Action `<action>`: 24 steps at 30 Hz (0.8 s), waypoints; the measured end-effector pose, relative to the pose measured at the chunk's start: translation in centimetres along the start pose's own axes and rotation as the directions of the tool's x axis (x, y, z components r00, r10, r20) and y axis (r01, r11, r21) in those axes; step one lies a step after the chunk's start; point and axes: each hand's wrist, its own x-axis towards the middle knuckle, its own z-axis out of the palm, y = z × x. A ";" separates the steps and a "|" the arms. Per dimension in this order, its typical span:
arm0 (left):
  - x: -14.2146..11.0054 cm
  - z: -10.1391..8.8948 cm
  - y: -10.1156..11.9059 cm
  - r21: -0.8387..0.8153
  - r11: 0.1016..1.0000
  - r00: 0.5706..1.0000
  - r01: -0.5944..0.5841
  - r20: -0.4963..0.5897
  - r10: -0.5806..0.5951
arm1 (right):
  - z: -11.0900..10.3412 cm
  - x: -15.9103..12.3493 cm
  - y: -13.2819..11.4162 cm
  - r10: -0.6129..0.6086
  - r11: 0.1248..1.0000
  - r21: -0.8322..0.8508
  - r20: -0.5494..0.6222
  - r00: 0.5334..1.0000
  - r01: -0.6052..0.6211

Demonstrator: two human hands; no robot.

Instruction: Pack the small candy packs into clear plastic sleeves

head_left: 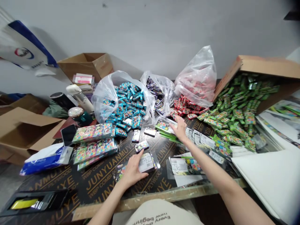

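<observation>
My left hand (134, 171) rests on a clear-sleeved flat pack (147, 162) with a white label, its thumb and fingers spread. Just above its fingertips lies a small patterned box (141, 146). Farther forward, my right hand (180, 128) touches the right end of a stack of green flat packs (162, 125), fingers apart. What is under its palm is hidden. Two small boxes, one whitish (150, 132) and one silvery (136, 136), lie between the hands and the blue pile. Another labelled clear-sleeved pack (185, 166) lies on paper below my right forearm.
Plastic bags hold small blue boxes (128, 97), purple ones (154, 89) and red ones (187, 104). Green boxes (236, 109) spill from a tipped carton (264, 66) at right. Stacked filled packs (95, 143), bottles (81, 98) and an opened carton (28, 131) stand left.
</observation>
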 end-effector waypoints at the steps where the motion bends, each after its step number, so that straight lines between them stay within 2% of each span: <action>1: 0.0 0.3 0.0 0.022 1.000 1.000 -0.010 0.012 0.010 | 0.1 2.1 1.4 0.110 0.993 -0.044 -0.029 0.993 -0.112; 3: 0.0 0.8 -0.2 0.062 0.998 0.999 -0.024 0.025 0.022 | 0.2 5.5 3.6 0.228 0.972 -0.055 -0.029 0.973 -0.229; 6: 0.2 0.9 -0.4 0.073 0.997 0.999 -0.023 0.029 0.021 | -0.1 7.9 5.2 0.239 0.971 0.004 -0.006 0.971 -0.239; 9: 1.2 0.4 0.4 -0.064 0.997 0.997 0.045 -0.052 -0.049 | -0.2 7.1 4.2 0.190 0.978 0.088 0.009 0.982 -0.190; 11: 2.4 0.2 1.7 -0.306 0.942 0.973 0.140 -0.136 -0.189 | 0.4 4.4 2.0 0.135 0.968 0.206 0.068 0.989 -0.146; 12: 3.2 0.2 2.4 -0.465 0.866 0.949 0.184 -0.145 -0.279 | 0.7 2.4 0.6 0.101 0.951 0.280 0.121 0.988 -0.132; 14: 4.9 0.4 3.6 -0.777 0.571 0.900 0.265 -0.013 -0.436 | 0.9 -2.2 -2.5 -0.034 0.826 0.548 0.289 0.957 -0.136; 15: 5.7 0.5 4.1 -0.860 0.407 0.884 0.307 0.098 -0.458 | 0.8 -4.4 -3.9 -0.072 0.782 0.600 0.355 0.932 -0.168; 16: 6.3 0.7 4.5 -0.903 0.286 0.868 0.322 0.160 -0.470 | 0.5 -6.4 -5.0 -0.108 0.770 0.612 0.407 0.907 -0.183; 18: 6.9 1.1 4.9 -0.927 0.149 0.852 0.343 0.241 -0.464 | -0.6 -9.1 -6.5 -0.167 0.819 0.565 0.405 0.899 -0.102; 20: 6.8 1.5 5.1 -0.919 0.130 0.856 0.372 0.285 -0.432 | -1.7 -9.9 -7.0 -0.270 0.868 0.495 0.410 0.871 0.036; 21: 6.6 1.6 5.2 -0.908 0.145 0.861 0.393 0.307 -0.406 | -2.2 -9.8 -7.0 -0.330 0.874 0.475 0.429 0.841 0.101; 23: 5.9 1.5 5.1 -0.878 0.224 0.877 0.423 0.333 -0.347 | -2.9 -9.1 -6.7 -0.430 0.862 0.468 0.476 0.767 0.194; 24: 5.5 1.3 4.9 -0.858 0.297 0.891 0.418 0.323 -0.319 | -3.2 -8.8 -6.5 -0.464 0.855 0.464 0.483 0.743 0.232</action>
